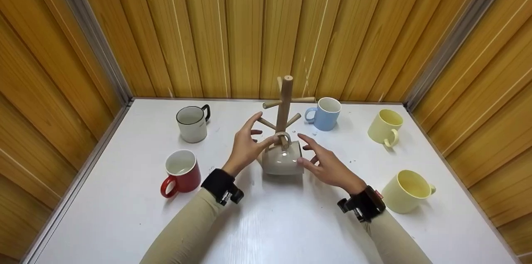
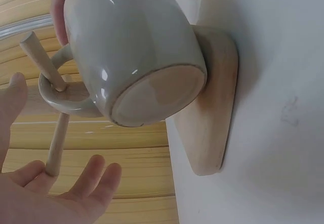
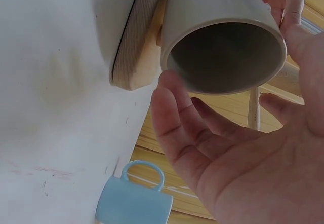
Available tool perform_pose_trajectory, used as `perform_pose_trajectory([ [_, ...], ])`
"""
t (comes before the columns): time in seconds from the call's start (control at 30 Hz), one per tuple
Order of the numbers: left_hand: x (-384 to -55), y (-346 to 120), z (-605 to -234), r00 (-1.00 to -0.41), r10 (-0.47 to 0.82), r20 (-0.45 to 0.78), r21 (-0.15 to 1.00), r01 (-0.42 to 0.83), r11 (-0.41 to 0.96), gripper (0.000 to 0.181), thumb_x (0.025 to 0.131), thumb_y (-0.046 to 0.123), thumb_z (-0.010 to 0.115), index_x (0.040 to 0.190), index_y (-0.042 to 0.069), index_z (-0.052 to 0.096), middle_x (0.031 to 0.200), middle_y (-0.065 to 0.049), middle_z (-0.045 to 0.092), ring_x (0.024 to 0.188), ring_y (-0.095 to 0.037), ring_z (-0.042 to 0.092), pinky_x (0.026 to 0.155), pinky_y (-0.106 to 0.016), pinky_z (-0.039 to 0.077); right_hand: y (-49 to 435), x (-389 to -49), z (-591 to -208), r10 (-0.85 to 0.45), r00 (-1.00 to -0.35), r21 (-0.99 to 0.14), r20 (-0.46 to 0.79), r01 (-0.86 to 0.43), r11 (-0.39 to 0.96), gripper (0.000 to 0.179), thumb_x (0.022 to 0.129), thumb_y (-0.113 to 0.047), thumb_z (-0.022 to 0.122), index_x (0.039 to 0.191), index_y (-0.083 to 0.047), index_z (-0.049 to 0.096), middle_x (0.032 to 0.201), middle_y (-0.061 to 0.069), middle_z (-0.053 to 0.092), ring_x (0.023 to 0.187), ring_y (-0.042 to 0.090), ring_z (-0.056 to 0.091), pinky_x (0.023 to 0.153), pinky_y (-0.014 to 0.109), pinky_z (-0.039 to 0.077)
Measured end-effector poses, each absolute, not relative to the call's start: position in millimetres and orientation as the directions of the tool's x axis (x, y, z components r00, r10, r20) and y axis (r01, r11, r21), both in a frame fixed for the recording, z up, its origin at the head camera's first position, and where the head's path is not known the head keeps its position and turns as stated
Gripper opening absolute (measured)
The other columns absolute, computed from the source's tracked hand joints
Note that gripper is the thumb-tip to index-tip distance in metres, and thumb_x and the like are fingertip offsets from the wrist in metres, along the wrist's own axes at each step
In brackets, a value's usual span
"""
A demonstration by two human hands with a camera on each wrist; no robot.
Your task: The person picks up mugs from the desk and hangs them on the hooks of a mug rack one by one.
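Observation:
A grey-beige mug (image 1: 279, 162) lies on its side in the air, its handle (image 2: 50, 97) looped over a low peg of the wooden mug tree (image 1: 286, 102). My left hand (image 1: 244, 147) is at the mug's left, fingers spread and thumb by the handle. In the left wrist view, another peg's end (image 2: 53, 169) meets that hand's fingers. To the right, my right hand (image 1: 330, 168) has loosely extended fingers beside the mug's open mouth (image 3: 228, 57). A fingertip (image 3: 172, 82) of it is at the rim; whether it touches is unclear.
A white mug with black handle (image 1: 192, 127) and a red mug (image 1: 185, 176) stand left. Behind the tree's right side is a blue mug (image 1: 326, 116). Two yellow mugs (image 1: 380, 127) stand right, one nearer (image 1: 397, 195). Wood-look panels (image 1: 245, 27) enclose the white table (image 1: 266, 230).

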State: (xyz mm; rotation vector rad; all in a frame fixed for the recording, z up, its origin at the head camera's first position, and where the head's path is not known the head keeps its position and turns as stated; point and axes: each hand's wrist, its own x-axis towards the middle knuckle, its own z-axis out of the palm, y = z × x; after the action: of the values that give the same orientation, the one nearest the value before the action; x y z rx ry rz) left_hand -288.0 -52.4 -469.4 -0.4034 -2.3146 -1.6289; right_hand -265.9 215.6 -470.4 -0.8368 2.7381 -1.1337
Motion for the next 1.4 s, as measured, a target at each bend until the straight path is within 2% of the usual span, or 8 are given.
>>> perform_pose_trajectory([
  [0.2,-288,-52,-470,-0.919,0.066,0.388,0.865,0.388,0.318,0.080,0.088,0.027,0.084,0.154,0.006,0.044,0.154,-0.013,0.049,0.109,-0.034,0.070,0.088,-0.043,0.059,202,-265,-461,-0.446,-0.851,-0.647,0.277,-0.508,0.568,0.069,0.101,-0.032,0.067,0.160,-0.014,0.035,0.143,0.021,0.057,0.098,0.025,0.069,0.077,0.039,0.058],
  [0.3,-288,-52,-470,-0.917,0.065,0.393,0.867,0.393,0.306,0.071,0.093,0.023,0.079,0.153,0.006,0.045,0.153,-0.014,0.051,0.105,-0.034,0.072,0.084,-0.041,0.061,191,-266,-454,-0.421,-0.837,-0.611,0.350,-0.545,0.575,0.071,0.099,-0.031,0.070,0.158,-0.009,0.039,0.148,0.019,0.054,0.111,0.032,0.064,0.085,0.046,0.057],
  [0.4,-289,-52,-471,-0.913,0.055,0.404,0.864,0.401,0.304,0.062,0.097,0.019,0.073,0.152,0.005,0.047,0.151,-0.016,0.052,0.100,-0.033,0.074,0.080,-0.040,0.062,179,-268,-448,-0.406,-0.820,-0.576,0.403,-0.572,0.584,0.075,0.096,-0.031,0.074,0.157,-0.003,0.039,0.152,0.018,0.051,0.125,0.038,0.056,0.099,0.054,0.050],
  [0.53,-289,-51,-471,-0.908,0.041,0.418,0.860,0.409,0.306,0.054,0.100,0.015,0.067,0.151,0.005,0.049,0.152,-0.016,0.052,0.097,-0.033,0.074,0.080,-0.040,0.062,164,-270,-444,-0.372,-0.827,-0.558,0.422,-0.560,0.612,0.081,0.094,-0.031,0.077,0.157,0.000,0.037,0.151,0.018,0.052,0.131,0.041,0.050,0.109,0.058,0.041],
  [0.77,-289,-49,-472,-0.908,0.054,0.415,0.863,0.412,0.292,0.052,0.101,0.010,0.062,0.151,0.004,0.047,0.154,-0.017,0.048,0.097,-0.037,0.073,0.082,-0.044,0.061,153,-270,-446,-0.329,-0.839,-0.555,0.433,-0.536,0.636,0.082,0.093,-0.032,0.078,0.158,-0.002,0.037,0.145,0.015,0.058,0.120,0.040,0.057,0.102,0.059,0.046],
  [0.97,-288,-51,-470,-0.923,0.038,0.382,0.890,0.378,0.256,0.053,0.100,0.008,0.061,0.151,0.004,0.047,0.155,-0.017,0.047,0.097,-0.039,0.073,0.081,-0.042,0.061,156,-275,-448,-0.364,-0.825,-0.552,0.432,-0.561,0.617,0.079,0.094,-0.028,0.077,0.158,-0.004,0.037,0.142,0.014,0.061,0.114,0.041,0.060,0.099,0.058,0.048],
  [1.17,-281,-53,-467,-0.940,0.035,0.338,0.916,0.337,0.218,0.054,0.100,0.009,0.061,0.153,0.006,0.046,0.157,-0.015,0.045,0.099,-0.034,0.074,0.073,-0.033,0.061,163,-280,-447,-0.422,-0.798,-0.544,0.430,-0.602,0.584,0.075,0.096,-0.024,0.074,0.158,-0.003,0.036,0.143,0.014,0.060,0.115,0.042,0.061,0.101,0.057,0.048],
  [1.4,-268,-56,-470,-0.937,0.047,0.345,0.918,0.348,0.190,0.055,0.101,0.008,0.060,0.154,0.006,0.044,0.158,-0.016,0.044,0.097,-0.033,0.074,0.076,-0.030,0.061,175,-283,-449,-0.455,-0.772,-0.544,0.444,-0.636,0.548,0.069,0.095,-0.023,0.076,0.154,-0.005,0.045,0.137,0.020,0.064,0.120,0.041,0.062,0.102,0.057,0.048],
])
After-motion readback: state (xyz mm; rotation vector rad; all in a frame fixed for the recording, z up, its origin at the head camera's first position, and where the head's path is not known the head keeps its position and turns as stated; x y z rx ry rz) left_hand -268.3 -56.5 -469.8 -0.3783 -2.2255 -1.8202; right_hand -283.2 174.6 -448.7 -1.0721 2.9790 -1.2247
